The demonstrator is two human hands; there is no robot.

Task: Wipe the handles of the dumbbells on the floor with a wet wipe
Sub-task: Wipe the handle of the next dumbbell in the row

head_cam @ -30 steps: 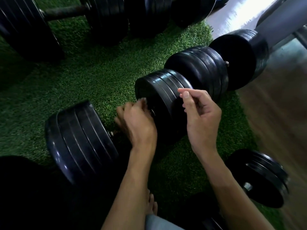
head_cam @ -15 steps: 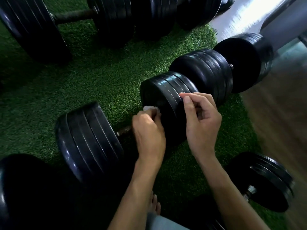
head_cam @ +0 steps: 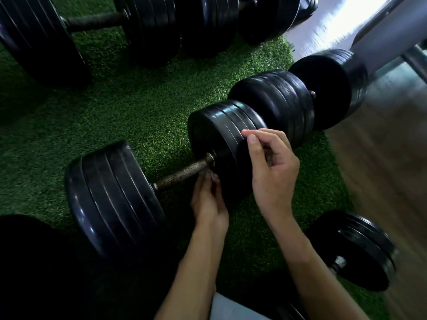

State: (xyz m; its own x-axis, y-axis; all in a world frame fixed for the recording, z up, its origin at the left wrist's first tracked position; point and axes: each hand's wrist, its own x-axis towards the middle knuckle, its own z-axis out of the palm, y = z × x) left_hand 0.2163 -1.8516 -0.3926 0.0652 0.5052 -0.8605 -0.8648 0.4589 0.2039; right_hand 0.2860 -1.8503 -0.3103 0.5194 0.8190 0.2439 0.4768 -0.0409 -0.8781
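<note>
Dumbbell: black rubber-plated dumbbell with a speckled, rusty metal handle (head_cam: 182, 173) lies on the green artificial-turf floor (head_cam: 143, 116); handle bare along most of its length
Left hand (head_cam: 208, 199): just below the handle's right end, fingers (head_cam: 209, 177) bunched against the bar; wet wipe not visible; cannot tell whether they grasp anything
Right hand (head_cam: 272, 172): above the right plate stack (head_cam: 221, 139); fingers curled, thumb to forefinger, nothing visible held
Beyond the fingers: second long-handled black dumbbell (head_cam: 97, 21)
</note>
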